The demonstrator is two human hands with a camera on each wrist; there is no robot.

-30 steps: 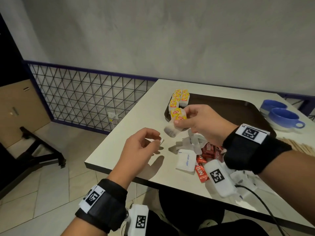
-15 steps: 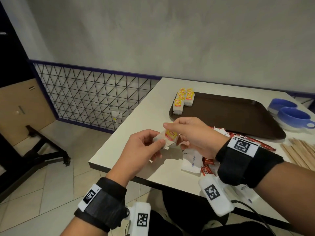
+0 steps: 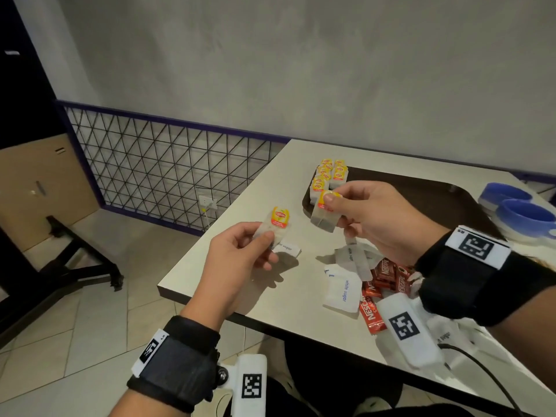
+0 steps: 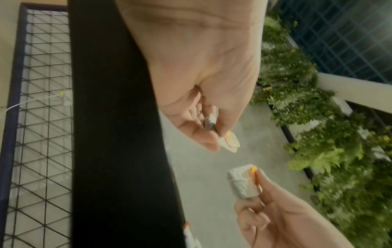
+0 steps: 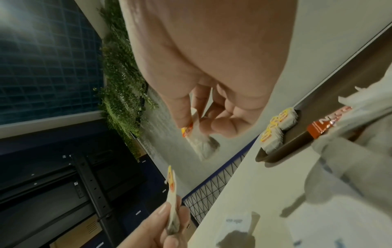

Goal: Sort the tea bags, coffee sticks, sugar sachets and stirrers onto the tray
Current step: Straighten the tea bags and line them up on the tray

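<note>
A person sits at a pale table, holding one tea bag in each hand above its near left corner. The left hand pinches a tea bag between thumb and fingers by its lower part, so the yellow and red tag stands up above the fingertips. The right hand pinches a second tea bag by its tag, thumb on top, and the pouch hangs below the fingers, tilted. The two bags are apart, with clear air between them. A dark brown tray lies farther back on the table, and its near left corner holds a cluster of tea bags; about five yellow tags show, though the exact count is hard to tell. The right hand's bag hangs just in front of that cluster. On the table, white sugar sachets lie in a loose heap, at least four, and another lies under the left hand. Several red coffee sticks lie among them, at least three. Two blue cups stand to the right of the tray.
</note>
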